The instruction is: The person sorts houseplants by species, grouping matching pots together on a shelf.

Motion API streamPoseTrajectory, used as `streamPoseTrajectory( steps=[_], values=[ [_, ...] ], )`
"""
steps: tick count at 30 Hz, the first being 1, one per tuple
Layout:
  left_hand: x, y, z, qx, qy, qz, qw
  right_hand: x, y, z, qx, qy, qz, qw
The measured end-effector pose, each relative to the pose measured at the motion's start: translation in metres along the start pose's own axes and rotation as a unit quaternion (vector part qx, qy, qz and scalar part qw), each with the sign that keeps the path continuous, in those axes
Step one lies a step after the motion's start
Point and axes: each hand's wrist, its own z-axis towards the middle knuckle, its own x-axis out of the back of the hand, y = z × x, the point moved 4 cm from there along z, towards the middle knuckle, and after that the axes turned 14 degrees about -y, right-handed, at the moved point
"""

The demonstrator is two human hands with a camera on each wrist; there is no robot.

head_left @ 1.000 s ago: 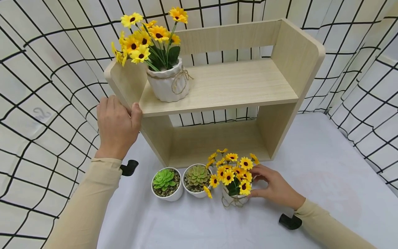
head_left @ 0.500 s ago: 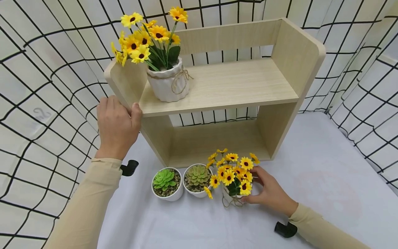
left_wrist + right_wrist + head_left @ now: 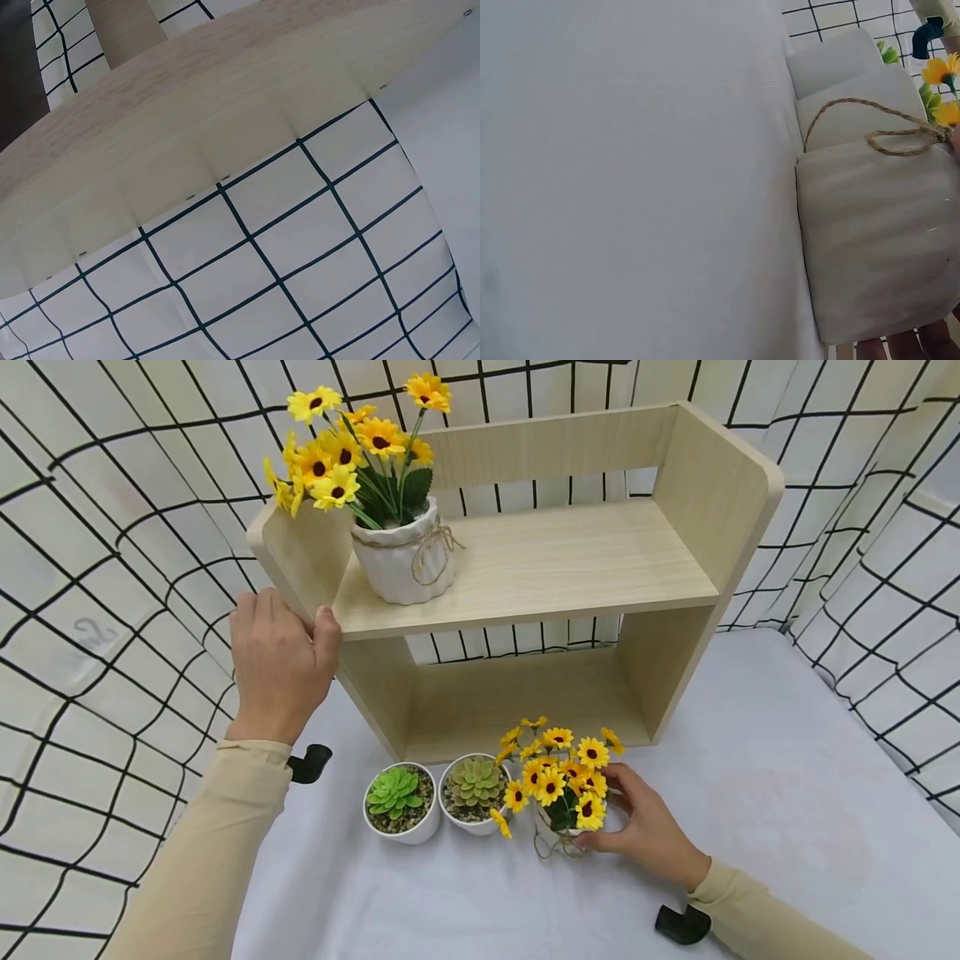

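In the head view my left hand (image 3: 277, 664) grips the left side panel of a light wooden two-tier shelf (image 3: 555, 556), thumb on its front edge. The left wrist view shows the outer face of that side panel (image 3: 187, 135), but not the hand. My right hand (image 3: 652, 831) holds a white pot of artificial yellow sunflowers (image 3: 551, 785) by its right side, thumb at the front. That pot (image 3: 877, 247), with a twine bow, stands upright on the white cloth in the right wrist view. Only some fingertips (image 3: 907, 346) show there.
Two white pots, a bright green succulent (image 3: 395, 793) and a duller green succulent (image 3: 475, 783), stand left of the held pot. A second sunflower pot (image 3: 405, 560) sits on the shelf's upper tier at left. Black wire grid (image 3: 862, 485) encloses the white-covered table (image 3: 450, 910).
My right hand has slid slightly left and toward the front of the sunflower pot, its thumb now farther round the front. The left hand and the pots have stayed put.
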Motion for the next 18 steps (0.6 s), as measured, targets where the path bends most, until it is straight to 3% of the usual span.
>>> streamPoseTrajectory(
  steps=[18],
  values=[
    [0.001,0.0002,0.0001,-0.002,-0.005,0.0,1.0,0.0035,0.0031,-0.0019,0.024,0.008,0.005,1.0]
  ],
)
